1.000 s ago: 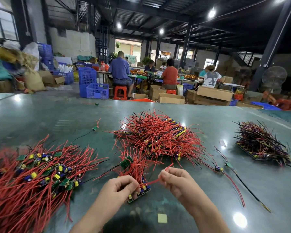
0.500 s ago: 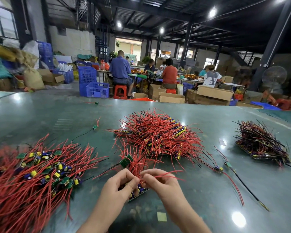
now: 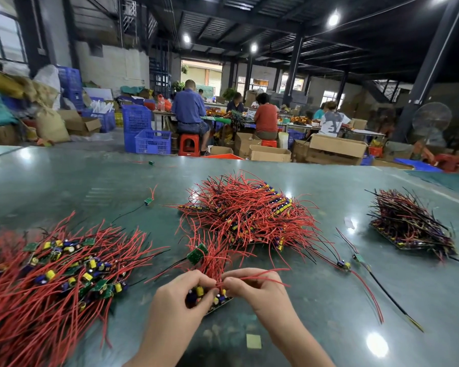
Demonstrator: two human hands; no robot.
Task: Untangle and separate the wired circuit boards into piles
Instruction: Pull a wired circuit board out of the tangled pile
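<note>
While a small bundle of boards [image 3: 212,298] is held at the near edge of the table [image 3: 64,181], the main risk is judged to be a snag: if one red wire [image 3: 260,272] is pulled hard while it is looped through its neighbours, a lead could be torn from its board, or several boards could be dragged out together. The bundle could also be tipped into the left pile [image 3: 53,274], which lies just beside it, and sorted stock would be mixed again. The bundle is gripped by the left hand [image 3: 178,305], fingers curled round its board end, and a red wire is pinched between thumb and fingertips of the right hand [image 3: 252,292]; the two hands are nearly touching over the bundle. The bundle is seen as a row of small green boards carrying yellow and blue cylinders, with thin red wires fanned upward from it and one green board [image 3: 197,254] raised at its top left. Beyond the bundle a tangled red heap [image 3: 249,213] is lying, and well to the right of the bundle a darker, neater stack [image 3: 411,229] is set. Between the bundle and that stack a few loose boards [image 3: 351,262] with red and black leads are scattered.
</note>
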